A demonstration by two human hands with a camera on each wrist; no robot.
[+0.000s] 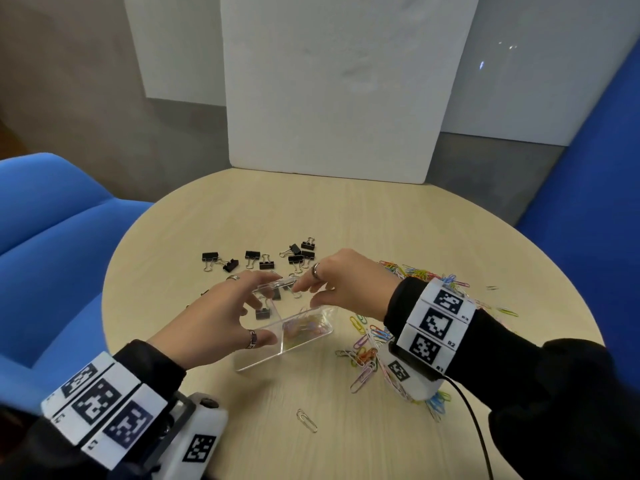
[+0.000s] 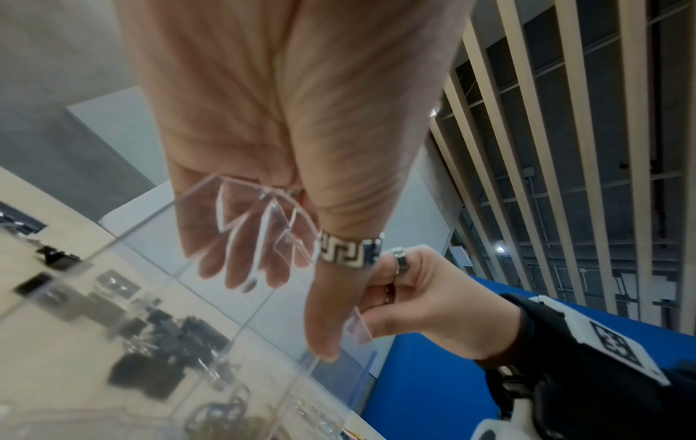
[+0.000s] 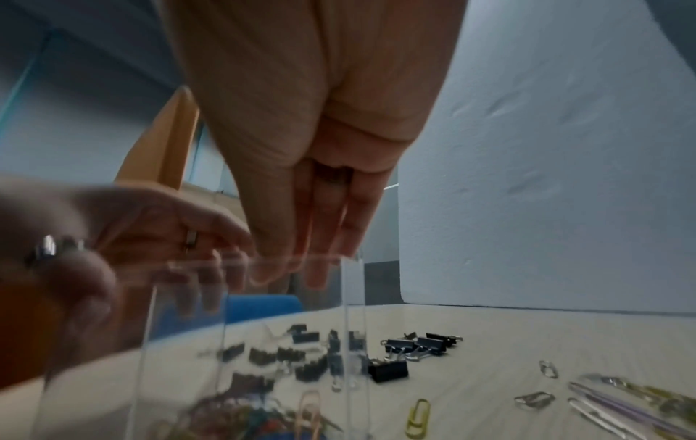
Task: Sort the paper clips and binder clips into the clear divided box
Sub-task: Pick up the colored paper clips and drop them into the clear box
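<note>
The clear divided box (image 1: 263, 358) sits tilted at the table's middle, held by both hands. My left hand (image 1: 256, 317) grips its left end, thumb on the near wall and fingers over the far rim. My right hand (image 1: 306, 296) pinches the far rim and right wall. Coloured paper clips lie in the right compartment and a black binder clip in the far one. In the left wrist view, the left hand (image 2: 286, 309) shows through the box (image 2: 211, 297), with the right hand (image 2: 414, 309) pinching a wall. In the right wrist view, the right hand's fingertips (image 3: 339, 247) rest on the box rim (image 3: 263, 262).
Black binder clips (image 1: 263, 258) are scattered beyond the box. Coloured paper clips (image 1: 415, 271) spread over the table's right side and under my right wrist. One silver paper clip (image 1: 306, 420) lies near the front. A white board (image 1: 329, 98) stands at the far edge, and blue chairs (image 1: 52, 237) flank the table.
</note>
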